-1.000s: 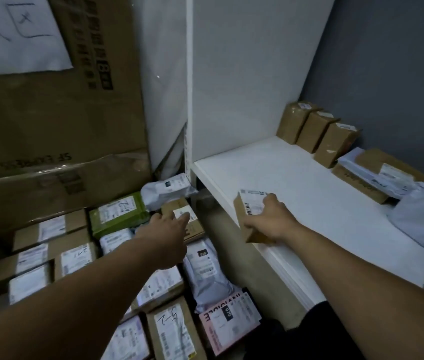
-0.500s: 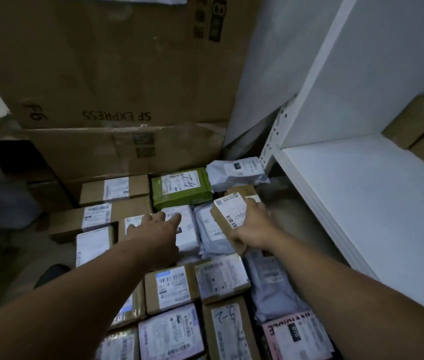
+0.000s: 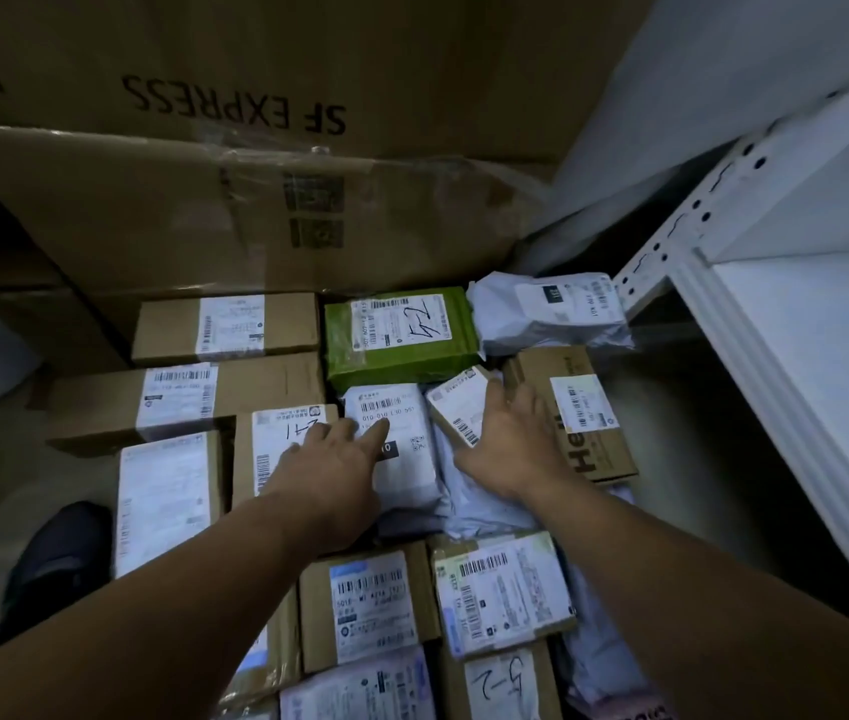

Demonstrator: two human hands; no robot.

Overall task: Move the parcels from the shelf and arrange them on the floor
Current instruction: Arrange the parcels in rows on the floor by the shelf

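Several labelled parcels lie packed side by side on the floor. My right hand [image 3: 508, 444] grips a small brown box with a white label [image 3: 456, 410], holding it tilted among the parcels, just below the green parcel [image 3: 401, 335] and left of a brown box printed "Hello" [image 3: 575, 413]. My left hand [image 3: 331, 462] rests flat with fingers spread on a white bag parcel [image 3: 396, 439] and the labelled box [image 3: 276, 444] beside it. The white shelf [image 3: 817, 330] stands at the right; its board shows no parcels in this view.
A large "SF EXPRESS" carton [image 3: 235, 111] leans behind the parcels. A grey bag parcel [image 3: 547, 314] lies against the shelf's perforated post [image 3: 671, 241]. A dark shoe [image 3: 55, 558] sits at lower left. Bare dark floor shows between the "Hello" box and the shelf.
My right hand carried the small brown box from the shelf edge down to the floor parcels. My left hand came down onto the white bag parcel. The view swung down and left.
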